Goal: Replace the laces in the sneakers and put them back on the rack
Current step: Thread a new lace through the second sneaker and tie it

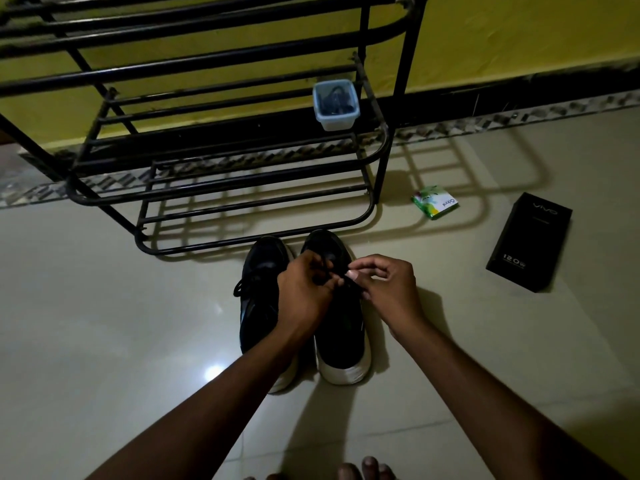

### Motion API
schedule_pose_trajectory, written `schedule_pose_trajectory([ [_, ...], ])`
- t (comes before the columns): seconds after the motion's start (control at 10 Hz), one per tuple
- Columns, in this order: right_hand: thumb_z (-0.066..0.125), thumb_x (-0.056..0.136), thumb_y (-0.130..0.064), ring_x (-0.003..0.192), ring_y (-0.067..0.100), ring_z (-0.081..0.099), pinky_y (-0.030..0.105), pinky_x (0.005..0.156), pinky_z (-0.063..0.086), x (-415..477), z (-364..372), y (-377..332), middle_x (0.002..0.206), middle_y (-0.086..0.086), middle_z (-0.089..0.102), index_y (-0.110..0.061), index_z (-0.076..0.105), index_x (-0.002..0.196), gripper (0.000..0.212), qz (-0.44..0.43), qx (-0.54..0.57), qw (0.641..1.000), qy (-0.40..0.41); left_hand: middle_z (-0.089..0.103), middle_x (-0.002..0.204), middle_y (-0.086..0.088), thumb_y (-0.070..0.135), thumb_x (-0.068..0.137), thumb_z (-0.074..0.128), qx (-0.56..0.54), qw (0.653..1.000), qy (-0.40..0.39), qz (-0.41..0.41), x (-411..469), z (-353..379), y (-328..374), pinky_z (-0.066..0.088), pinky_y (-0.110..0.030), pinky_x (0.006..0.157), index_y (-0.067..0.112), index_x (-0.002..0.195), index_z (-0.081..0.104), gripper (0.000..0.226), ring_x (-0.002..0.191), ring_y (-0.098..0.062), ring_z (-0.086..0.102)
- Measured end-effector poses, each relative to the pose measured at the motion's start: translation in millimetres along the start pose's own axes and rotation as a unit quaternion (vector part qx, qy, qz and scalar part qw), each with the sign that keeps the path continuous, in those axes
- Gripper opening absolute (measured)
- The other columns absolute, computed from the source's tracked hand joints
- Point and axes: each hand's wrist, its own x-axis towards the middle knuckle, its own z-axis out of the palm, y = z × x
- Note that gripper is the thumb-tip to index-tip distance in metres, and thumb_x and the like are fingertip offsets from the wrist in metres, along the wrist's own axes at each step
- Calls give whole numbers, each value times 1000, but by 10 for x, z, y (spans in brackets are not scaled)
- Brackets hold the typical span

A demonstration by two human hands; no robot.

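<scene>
Both hands are closed on one lace (325, 265). The right hand (388, 285) pinches it between thumb and forefinger. The left hand (304, 292) curls round the strand over the tongue of the right sneaker (343, 344). I cannot tell which eyelet the tip sits in (black lace on a black upper, in dim light).

That shoe stands on the floor (104, 341), toe toward the front rail of the rack (242, 245), just beside the left sneaker (259, 268), whose lace loops loose off its outer side.

To do this step well, I judge that the right pinch should stay close to the lace tip, so it steers straight into the hole. The left fingers should steady the eyelet edge rather than the strand. Each pass should be drawn flat and snug, without twist, and the two ends checked for equal length before moving up a row.

Farther out, a clear tub (336, 103) holding dark strands sits at the right end of a rack shelf. A green carton (434, 202) and a black box (530, 242) lie on the floor right of the rack, well apart from the shoes.
</scene>
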Motion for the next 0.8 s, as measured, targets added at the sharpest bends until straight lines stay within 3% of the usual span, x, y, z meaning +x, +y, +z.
schedule_pose_trajectory([
  [0.1,77,80,2,74,10,72,28,73,58,55,36,-9,74,0,74,-14,76,82,16,-22,-25,999,-11,71,87,8,8,80,84,-9,1000,0,-3,-11,-7,-8,53,-9,66,16,98,63,29,80,9,68],
  [0.2,74,81,-1,76,6,69,22,71,55,67,68,31,77,-5,72,-22,71,81,22,-57,-118,991,-4,73,86,6,12,78,86,-2,1000,-5,-15,-13,-21,-19,53,-8,68,14,103,63,33,78,6,69],
  [0.3,60,88,10,81,24,72,32,73,59,151,38,-101,83,7,68,-16,64,81,27,-3,20,996,86,68,84,7,17,75,89,17,999,-21,-30,-30,-35,-24,48,-5,65,19,100,60,39,75,0,65],
  [0.4,33,90,20,56,20,57,35,57,56,296,-109,-332,73,10,53,-3,58,91,34,116,388,907,113,63,90,7,19,75,89,32,999,-19,-36,-62,-50,-53,45,-4,64,22,103,57,42,78,-6,61],
  [0.5,48,94,4,57,11,47,24,53,41,394,-347,-259,81,1,50,-12,69,97,26,-98,-5,995,-29,55,113,0,25,73,89,64,997,-5,-36,-49,-45,-74,54,-15,78,21,115,52,56,95,-13,61],
  [0.6,69,89,-26,90,16,54,36,75,50,456,-510,-38,96,-4,53,-19,75,95,11,-271,-461,815,-223,39,130,-4,25,72,89,91,995,-16,-34,-39,-41,-45,56,-35,97,17,130,49,70,110,-23,58],
  [0.7,67,90,-16,90,17,57,35,77,48,412,-457,-21,89,-1,62,-14,71,77,14,-295,-295,901,-117,39,132,-5,19,75,86,110,993,-31,-29,-33,-51,-29,53,-31,99,14,138,49,73,114,-22,55],
  [0.8,50,100,-5,89,24,68,35,82,52,276,-327,-214,88,10,70,-6,58,74,27,-50,216,975,0,41,130,-3,21,79,83,115,992,-32,-27,-37,-62,-22,49,-21,94,14,139,51,69,111,-17,55],
])
